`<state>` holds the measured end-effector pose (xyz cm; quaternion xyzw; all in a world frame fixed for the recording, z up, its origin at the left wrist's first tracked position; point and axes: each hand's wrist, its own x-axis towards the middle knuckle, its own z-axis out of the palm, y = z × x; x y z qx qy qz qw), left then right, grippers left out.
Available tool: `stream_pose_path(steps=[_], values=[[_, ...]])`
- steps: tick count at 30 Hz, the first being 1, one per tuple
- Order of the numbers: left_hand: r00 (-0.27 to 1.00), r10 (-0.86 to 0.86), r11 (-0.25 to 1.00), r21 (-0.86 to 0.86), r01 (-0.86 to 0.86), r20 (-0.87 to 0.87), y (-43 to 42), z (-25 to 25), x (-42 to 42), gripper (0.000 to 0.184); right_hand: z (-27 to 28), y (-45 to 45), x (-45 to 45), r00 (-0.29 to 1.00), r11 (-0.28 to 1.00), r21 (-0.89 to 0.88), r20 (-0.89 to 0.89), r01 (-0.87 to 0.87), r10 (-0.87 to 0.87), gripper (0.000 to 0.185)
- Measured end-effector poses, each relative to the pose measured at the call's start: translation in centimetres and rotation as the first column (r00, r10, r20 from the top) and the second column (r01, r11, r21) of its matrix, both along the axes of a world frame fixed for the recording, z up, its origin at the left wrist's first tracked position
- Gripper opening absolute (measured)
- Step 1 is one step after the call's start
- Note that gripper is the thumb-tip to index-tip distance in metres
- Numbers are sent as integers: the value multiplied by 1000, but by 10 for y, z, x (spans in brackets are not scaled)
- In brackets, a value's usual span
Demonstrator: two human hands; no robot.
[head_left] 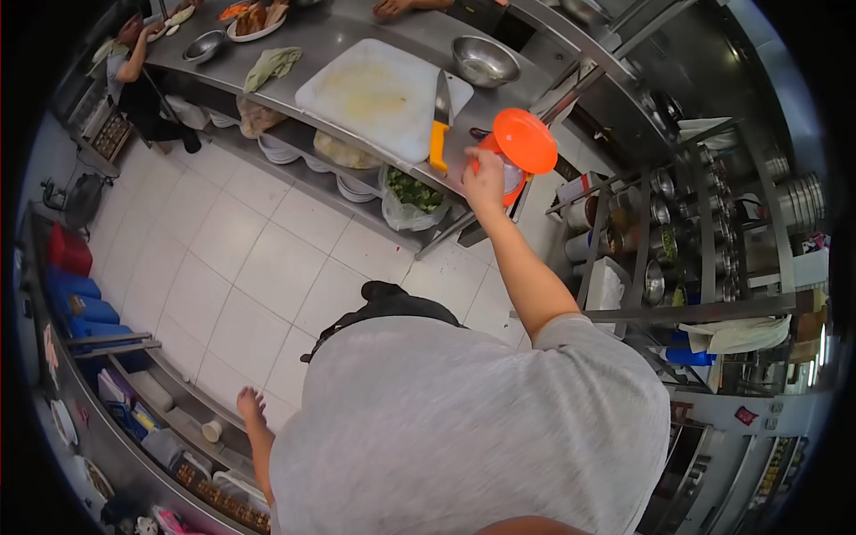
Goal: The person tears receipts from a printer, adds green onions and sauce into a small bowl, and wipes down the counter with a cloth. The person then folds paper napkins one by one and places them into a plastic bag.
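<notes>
My right hand is at the table's corner, its fingers curled at the near rim of an orange container with pale contents. The container's round orange lid stands raised beside the hand. A knife with a yellow handle lies just left of that hand, its blade on a white cutting board with yellowish stains. My left hand hangs low at my side, fingers apart and holding nothing, near a white cup on the counter behind.
A metal bowl and a green cloth rest on the steel table. Beneath it are plates and a bag of green vegetables. A rack of metal containers stands right. Another person is far left; a second person's hand shows across the table.
</notes>
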<state>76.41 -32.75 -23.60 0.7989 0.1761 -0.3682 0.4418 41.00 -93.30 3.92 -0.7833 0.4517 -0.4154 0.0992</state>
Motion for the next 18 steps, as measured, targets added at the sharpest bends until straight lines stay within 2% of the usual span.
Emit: stream_pose_path(steps=[3, 5, 6, 7, 8, 9, 10, 11, 12, 13, 14, 15, 16, 17, 18], values=[[992, -114, 988, -113, 109, -45, -56, -2, -34, 49, -61, 36, -6, 995, 959, 271, -36, -80, 94, 22], [957, -280, 957, -95, 272, -76, -88, 27, -85, 47, -122, 65, 4, 904, 910, 356, -284, -211, 320, 14], [892, -447, 893, -85, 442, -64, -92, 23, -100, 44, -147, 79, 20, 782, 800, 521, -347, -299, 518, 15], [762, -648, 762, 21, 647, 26, -93, 21, -116, 42, -152, 106, 36, 653, 670, 596, -298, -443, 696, 17], [659, -751, 658, 112, 744, 34, -92, 47, -135, 43, -164, 127, 55, 502, 554, 641, -289, -531, 815, 20], [624, -766, 643, 141, 753, 157, -77, 44, -150, 46, -161, 152, 81, 365, 408, 719, -227, -563, 903, 24], [688, -710, 704, 166, 690, 152, -62, 47, -165, 49, -170, 173, 106, 233, 274, 756, -164, -594, 958, 25], [790, -521, 853, 178, 490, 323, -36, 54, -187, 46, -174, 197, 133, 71, 177, 803, -167, -569, 983, 26], [917, -253, 967, 57, 248, 308, -3, 63, -208, 41, -182, 220, 159, -144, 92, 843, -196, -530, 970, 26], [958, 14, 998, -68, 5, 286, 28, 73, -233, 37, -192, 237, 182, -327, 45, 874, -228, -484, 917, 26], [902, 269, 963, -107, -247, 337, 68, 65, -261, 34, -210, 249, 211, -540, 23, 898, -285, -440, 792, 27], [790, 480, 876, -158, -456, 381, 110, 56, -298, 33, -237, 258, 237, -702, 31, 914, -332, -405, 630, 28], [639, 685, 720, -192, -667, 348, 146, 73, -347, 36, -280, 271, 263, -868, 157, 883, -465, -442, 171, 28], [408, 835, 518, -278, -809, 370, 184, 62, -409, 40, -308, 288, 294, -826, 244, 804, -456, -542, -330, 28], [92, 934, 213, -333, -918, 345, 196, 85, -472, 39, -312, 299, 325, -784, 248, 754, -524, -608, -331, 26]])
